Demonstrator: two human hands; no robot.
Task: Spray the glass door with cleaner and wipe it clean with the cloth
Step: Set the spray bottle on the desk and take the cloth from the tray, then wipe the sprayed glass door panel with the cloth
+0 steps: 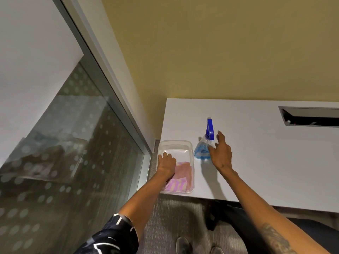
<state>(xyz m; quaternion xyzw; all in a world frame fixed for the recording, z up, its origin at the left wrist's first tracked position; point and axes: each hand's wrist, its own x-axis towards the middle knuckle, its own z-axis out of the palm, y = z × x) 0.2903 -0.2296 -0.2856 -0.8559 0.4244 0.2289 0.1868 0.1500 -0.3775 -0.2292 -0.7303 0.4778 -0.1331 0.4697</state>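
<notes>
A clear spray bottle (202, 149) with blue liquid and a blue trigger head stands on the white table. My right hand (221, 152) hovers just right of it, fingers spread, touching or nearly touching its side. A folded pink cloth (184, 174) lies in a clear plastic tub (190, 145) at the table's left corner. My left hand (167, 163) reaches into the tub, fingers curled down over the cloth's left part; whether it grips the cloth is hidden. The glass door (64, 143) with frosted dots fills the left side.
The white table (266, 162) runs right, with a dark cable slot (310, 116) at its far right. A yellow wall stands behind. The door's metal frame (117, 99) slants beside the tub. A dark chair (229, 215) and grey carpet lie below.
</notes>
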